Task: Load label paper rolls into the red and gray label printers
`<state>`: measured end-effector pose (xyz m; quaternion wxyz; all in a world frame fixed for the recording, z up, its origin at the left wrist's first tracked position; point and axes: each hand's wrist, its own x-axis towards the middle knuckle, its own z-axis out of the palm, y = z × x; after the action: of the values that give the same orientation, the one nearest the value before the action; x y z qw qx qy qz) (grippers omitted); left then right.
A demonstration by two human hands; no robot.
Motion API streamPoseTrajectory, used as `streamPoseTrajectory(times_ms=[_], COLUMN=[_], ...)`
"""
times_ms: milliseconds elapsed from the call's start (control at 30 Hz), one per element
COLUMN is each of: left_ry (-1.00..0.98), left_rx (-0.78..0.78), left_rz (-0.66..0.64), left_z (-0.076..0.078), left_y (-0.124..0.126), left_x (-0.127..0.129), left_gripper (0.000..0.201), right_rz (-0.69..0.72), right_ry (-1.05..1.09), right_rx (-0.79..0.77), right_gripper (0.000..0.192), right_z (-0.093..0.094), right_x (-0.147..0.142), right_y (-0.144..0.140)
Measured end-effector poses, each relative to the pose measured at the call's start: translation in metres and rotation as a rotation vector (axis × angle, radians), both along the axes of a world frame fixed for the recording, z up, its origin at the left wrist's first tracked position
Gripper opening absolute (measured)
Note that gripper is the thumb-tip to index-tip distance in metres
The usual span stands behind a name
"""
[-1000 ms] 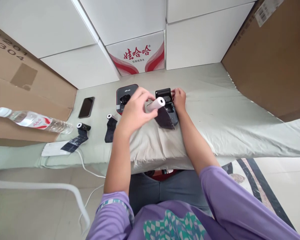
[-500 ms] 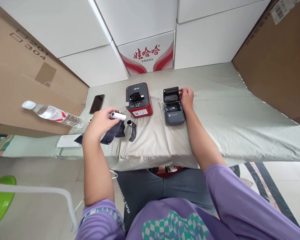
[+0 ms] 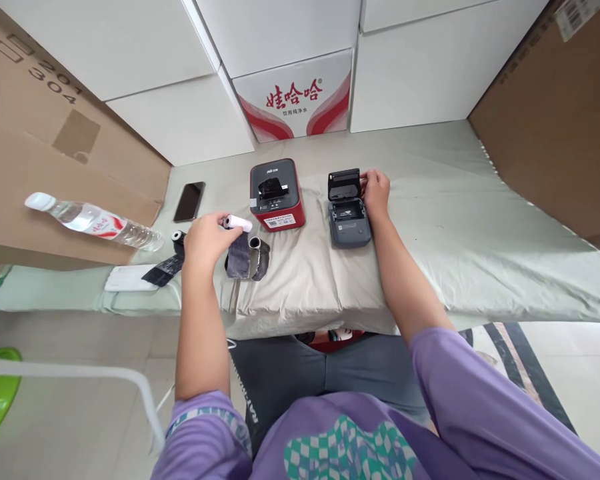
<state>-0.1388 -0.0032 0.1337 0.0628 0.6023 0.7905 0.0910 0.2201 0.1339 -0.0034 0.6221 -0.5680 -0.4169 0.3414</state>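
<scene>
My left hand [image 3: 207, 240] is closed, with a small white paper roll [image 3: 239, 223] between thumb and fingers. Below it lies dark ribbon film [image 3: 239, 257] next to an upright-looking ribbon core [image 3: 255, 244] wrapped in black film. A second black ribbon roll [image 3: 179, 237] sits left of the wrist, its loose strip running onto a white flat box. My right hand [image 3: 377, 192] rests against the right side of a dark grey portable label printer [image 3: 350, 230], whose lid [image 3: 344, 185] stands raised. Its fingers are curled at the lid and partly hidden behind it.
A red and black label printer [image 3: 279, 195] stands between my hands. Leftward are a phone [image 3: 189, 201], a lying water bottle [image 3: 100, 222] and a white flat box [image 3: 130, 278]. Cardboard boxes [image 3: 555, 120] flank the cloth-covered bench [image 3: 455, 200]; white cartons [image 3: 300, 100] line the back.
My left hand has shifted slightly right and up with the white roll. The black roll and its strip left of the wrist show more now. My right hand stays at the printer.
</scene>
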Motion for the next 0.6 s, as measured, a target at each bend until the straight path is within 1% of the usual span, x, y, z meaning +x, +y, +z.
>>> streamPoseTrajectory(times_ms=[67,200,267,367,433,500,567,600], left_ry=[0.024,0.049,0.054,0.029,-0.068,-0.202,-0.274,-0.255], left_rx=[-0.032,-0.118,-0.104,-0.060,-0.034,0.053,0.189,0.243], left_rz=[-0.010,-0.155,-0.215,-0.234,-0.242,-0.246,-0.196,-0.137], left_z=[-0.004,-0.017,-0.024,-0.031,-0.033,-0.030,-0.025,-0.021], left_y=[0.002,0.006,0.007,0.009,0.010,0.013,0.016,0.017], left_x=[0.002,0.010,0.013,0.010,0.002,-0.015,-0.041,-0.056], left_gripper=[0.049,0.043,0.038,0.037,0.043,0.051,0.052,0.050], right_rz=[0.001,-0.002,-0.003,-0.001,-0.001,-0.002,-0.008,-0.008], right_ry=[0.003,0.016,0.022,0.026,0.022,0.023,0.026,0.026], right_rx=[0.004,0.012,0.010,0.008,0.009,0.010,0.012,0.012], right_gripper=[0.054,0.053,0.054,0.053,0.051,0.048,0.046,0.046], right_z=[0.000,0.001,0.002,0.001,0.001,0.001,0.001,0.001], right_x=[0.000,0.000,-0.001,0.000,0.000,0.001,0.001,0.001], right_y=[0.000,0.000,0.000,0.000,0.000,0.000,0.001,0.001])
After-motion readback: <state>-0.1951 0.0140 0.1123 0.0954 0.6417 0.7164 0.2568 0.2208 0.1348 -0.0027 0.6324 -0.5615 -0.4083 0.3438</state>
